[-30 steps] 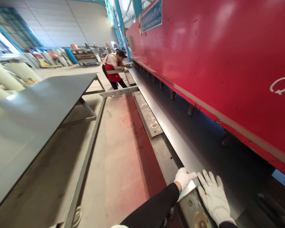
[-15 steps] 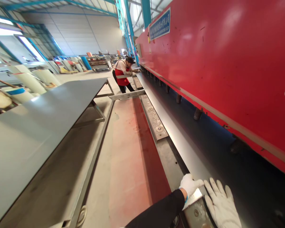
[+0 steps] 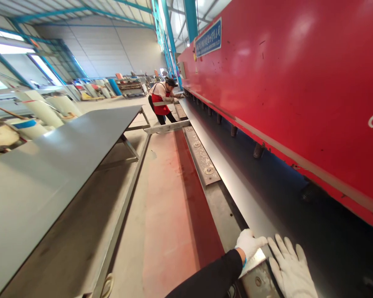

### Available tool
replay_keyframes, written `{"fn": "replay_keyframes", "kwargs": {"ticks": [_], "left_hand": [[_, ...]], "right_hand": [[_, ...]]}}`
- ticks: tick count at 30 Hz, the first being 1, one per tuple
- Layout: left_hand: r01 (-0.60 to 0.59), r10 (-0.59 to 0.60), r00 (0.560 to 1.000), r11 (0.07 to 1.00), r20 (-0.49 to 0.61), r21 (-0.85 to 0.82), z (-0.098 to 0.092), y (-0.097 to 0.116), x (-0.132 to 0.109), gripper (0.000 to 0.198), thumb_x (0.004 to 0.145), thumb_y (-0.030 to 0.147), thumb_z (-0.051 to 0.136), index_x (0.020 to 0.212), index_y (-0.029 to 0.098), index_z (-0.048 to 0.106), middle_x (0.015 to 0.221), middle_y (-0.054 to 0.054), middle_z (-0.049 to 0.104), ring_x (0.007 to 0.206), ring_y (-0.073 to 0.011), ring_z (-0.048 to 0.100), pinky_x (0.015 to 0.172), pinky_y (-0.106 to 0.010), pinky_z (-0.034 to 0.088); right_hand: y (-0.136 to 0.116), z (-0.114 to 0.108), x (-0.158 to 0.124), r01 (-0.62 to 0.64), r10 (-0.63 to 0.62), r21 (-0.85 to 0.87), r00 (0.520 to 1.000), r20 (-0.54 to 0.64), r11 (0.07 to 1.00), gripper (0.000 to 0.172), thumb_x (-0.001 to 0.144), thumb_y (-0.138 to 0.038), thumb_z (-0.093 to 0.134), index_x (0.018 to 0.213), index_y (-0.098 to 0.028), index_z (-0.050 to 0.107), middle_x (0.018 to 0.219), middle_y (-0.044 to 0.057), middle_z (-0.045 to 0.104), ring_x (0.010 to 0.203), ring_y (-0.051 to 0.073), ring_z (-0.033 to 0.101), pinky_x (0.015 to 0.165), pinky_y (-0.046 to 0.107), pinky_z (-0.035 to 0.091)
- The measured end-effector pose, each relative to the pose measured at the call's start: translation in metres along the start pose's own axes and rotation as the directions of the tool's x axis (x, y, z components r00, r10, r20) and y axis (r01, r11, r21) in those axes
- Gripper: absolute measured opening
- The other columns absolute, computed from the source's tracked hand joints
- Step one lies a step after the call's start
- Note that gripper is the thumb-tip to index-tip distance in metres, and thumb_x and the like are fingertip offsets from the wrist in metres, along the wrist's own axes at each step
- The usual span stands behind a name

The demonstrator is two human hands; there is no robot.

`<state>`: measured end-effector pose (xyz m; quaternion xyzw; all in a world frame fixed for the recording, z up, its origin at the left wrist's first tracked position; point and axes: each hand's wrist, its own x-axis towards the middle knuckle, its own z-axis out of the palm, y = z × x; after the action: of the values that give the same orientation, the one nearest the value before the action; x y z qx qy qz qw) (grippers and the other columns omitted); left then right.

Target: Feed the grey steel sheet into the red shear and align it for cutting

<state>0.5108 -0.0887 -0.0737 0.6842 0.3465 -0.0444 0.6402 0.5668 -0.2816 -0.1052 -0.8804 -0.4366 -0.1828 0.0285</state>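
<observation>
A long grey metal sheet [image 3: 224, 174] lies on the bed of a big red shearing machine [image 3: 286, 82], running away from me under its front. My left hand [image 3: 249, 244], in a white glove, is curled on the sheet's near corner. Just to its right, my right hand [image 3: 290, 269], also gloved, lies flat with fingers spread on the sheet. At the far end of the sheet a person [image 3: 162, 101] in a red apron bends over it with both hands on it.
A large grey sheet [image 3: 56, 165] rests on a metal frame table at my left. A steel support arm [image 3: 202, 159] with round rollers juts out from the machine bed. The concrete floor between has a red-painted strip [image 3: 170, 215]. White rolls are stacked far left.
The camera has tilted up and shifted slightly. Both hands stay on the near end of the sheet, and the far person remains bent over it.
</observation>
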Motion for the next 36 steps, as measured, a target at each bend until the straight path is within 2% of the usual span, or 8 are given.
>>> {"fn": "replay_keyframes", "kwargs": {"ticks": [14,21,27,36], "left_hand": [[0.009,-0.009,1.0,1.0,-0.018,-0.002,-0.001,0.002,-0.002,0.043,0.063,0.046,0.084,0.095,0.016,0.08,0.093,-0.007,0.077,0.088,-0.0251,0.069,0.073,-0.031,0.05],[0.003,-0.003,1.0,1.0,-0.01,-0.019,-0.002,0.002,-0.004,0.041,0.063,0.047,0.085,0.091,0.017,0.081,0.089,-0.005,0.078,0.086,-0.0235,0.069,0.072,-0.029,0.049],[-0.005,0.005,1.0,1.0,-0.025,-0.02,-0.002,0.002,-0.005,0.042,0.064,0.044,0.084,0.093,0.014,0.08,0.09,-0.005,0.078,0.083,-0.0197,0.067,0.07,-0.026,0.048],[-0.003,0.002,1.0,0.999,-0.021,-0.04,-0.001,0.002,-0.006,0.041,0.065,0.044,0.083,0.094,0.015,0.08,0.09,-0.004,0.078,0.082,-0.0184,0.067,0.068,-0.024,0.046]], "right_hand": [[-0.003,-0.001,0.001,-0.056,0.054,0.021,0.995,0.083,0.998,0.055,0.094,-0.039,0.041,0.146,-0.03,0.058,0.156,0.004,0.047,0.143,0.037,0.042,0.119,0.066,0.023],[-0.003,-0.004,0.003,-0.009,0.009,0.004,1.0,0.001,1.0,0.054,0.094,-0.038,0.039,0.142,-0.027,0.063,0.152,0.007,0.052,0.138,0.038,0.047,0.115,0.066,0.027],[-0.003,-0.007,0.003,-0.016,0.016,0.006,0.999,0.034,1.0,0.054,0.095,-0.037,0.04,0.143,-0.027,0.061,0.153,0.005,0.051,0.139,0.037,0.046,0.117,0.065,0.025],[-0.004,-0.01,0.004,0.002,-0.002,0.002,1.0,-0.012,1.0,0.055,0.095,-0.038,0.038,0.142,-0.025,0.062,0.15,0.007,0.054,0.136,0.038,0.049,0.115,0.065,0.027]]}}
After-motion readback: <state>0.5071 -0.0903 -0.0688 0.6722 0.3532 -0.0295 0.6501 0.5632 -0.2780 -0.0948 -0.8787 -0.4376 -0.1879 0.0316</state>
